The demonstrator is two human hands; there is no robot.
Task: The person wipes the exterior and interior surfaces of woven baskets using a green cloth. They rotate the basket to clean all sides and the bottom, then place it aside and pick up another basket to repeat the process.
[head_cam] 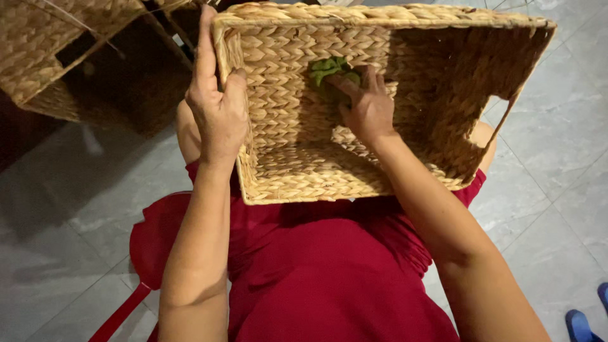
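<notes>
**Two hands on a woven basket, one working inside with a green wad**

Right hand (367, 107) is deep inside the basket, fingers curled over a small green wad (330, 71) and pressing it against the inner wall. Is it cloth or a scrubbing pad? Too crumpled and half covered to say. The grasp is closed down on it, thumb side low, knuckles toward the camera.

Over to the left hand (218, 104): it clamps the basket's left wall, thumb hooked inside the rim, fingers stretched up the outside edge. A firm, wrapped hold, steadying the whole thing.

The woven basket (297, 171) itself lies tipped on the person's lap, mouth facing the camera, resting on the red dress (329, 272). It looks light for its bulk, judging by how one hand braces it. The plaited fibre seems stiff enough to keep the box shape, yet rough and likely to give a little under pressure. No slip risk here; the braid offers plenty of bite. The rim looks the soundest place to take hold, or the handle cut-out (497, 111) in the right wall.

Further out, a second woven basket (69, 57) sits upper left, on grey floor tiles (557, 164). A blue shoe (579, 323) peeks in bottom right.
</notes>
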